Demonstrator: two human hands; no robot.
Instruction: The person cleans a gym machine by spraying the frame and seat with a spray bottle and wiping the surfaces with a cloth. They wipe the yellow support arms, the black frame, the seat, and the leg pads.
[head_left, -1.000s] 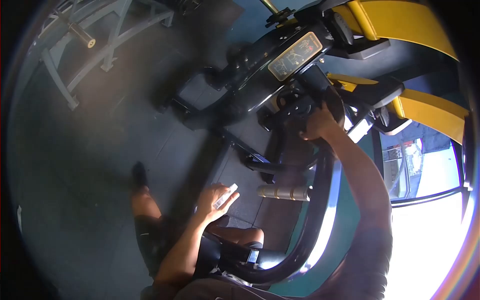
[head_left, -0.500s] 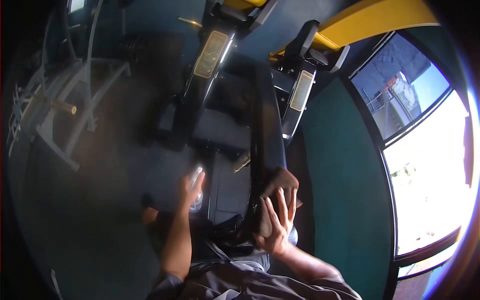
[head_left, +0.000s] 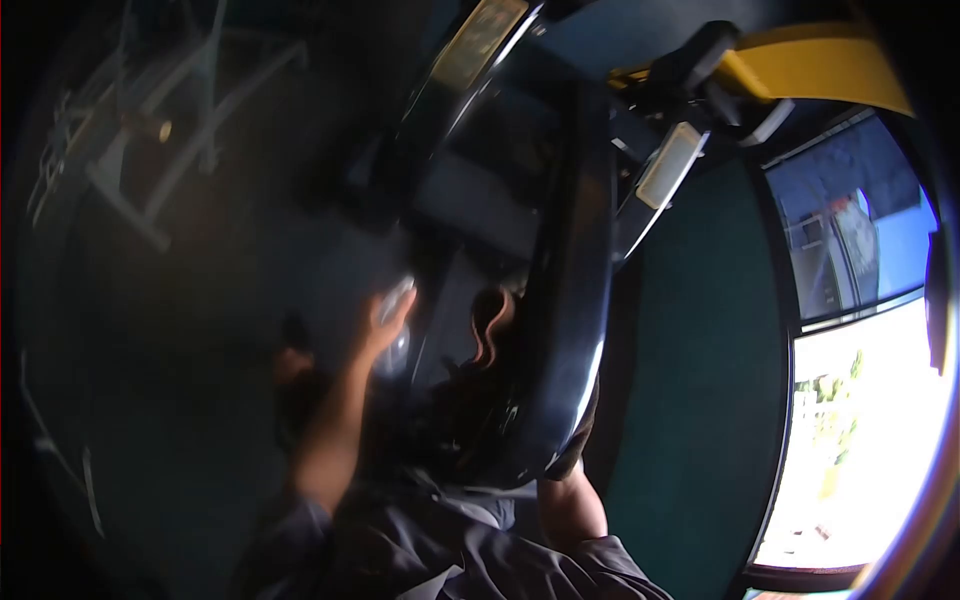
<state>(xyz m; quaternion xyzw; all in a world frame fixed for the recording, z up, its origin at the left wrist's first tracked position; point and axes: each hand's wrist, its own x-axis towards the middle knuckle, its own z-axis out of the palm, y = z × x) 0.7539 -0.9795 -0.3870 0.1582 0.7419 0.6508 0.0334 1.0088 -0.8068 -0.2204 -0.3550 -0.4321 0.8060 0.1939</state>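
Observation:
My left hand (head_left: 385, 315) is closed around the upper part of a clear plastic bottle (head_left: 396, 350), apparently a spray bottle, left of the gym machine. A long, glossy black pad (head_left: 580, 300) of the machine runs away from my body. My right forearm (head_left: 572, 510) reaches up to its near right side, where the pad and shadow hide the hand and fingers. Dark brown cloth (head_left: 585, 435) shows along that right edge by my wrist. On the pad's left side a wavy-edged brown piece (head_left: 490, 325) sticks out, perhaps more of the cloth.
A yellow machine arm (head_left: 830, 65) extends across the upper right. Black frame posts carry light label plates (head_left: 670, 165). White metal racks (head_left: 150, 150) stand at the far left. To the right are a dark green wall (head_left: 700, 350) and a bright window (head_left: 860, 430).
My right hand was spread flat on the brown cloth at the pad's end; now it is hidden behind the pad's right side. The view has shifted. My left hand keeps the bottle.

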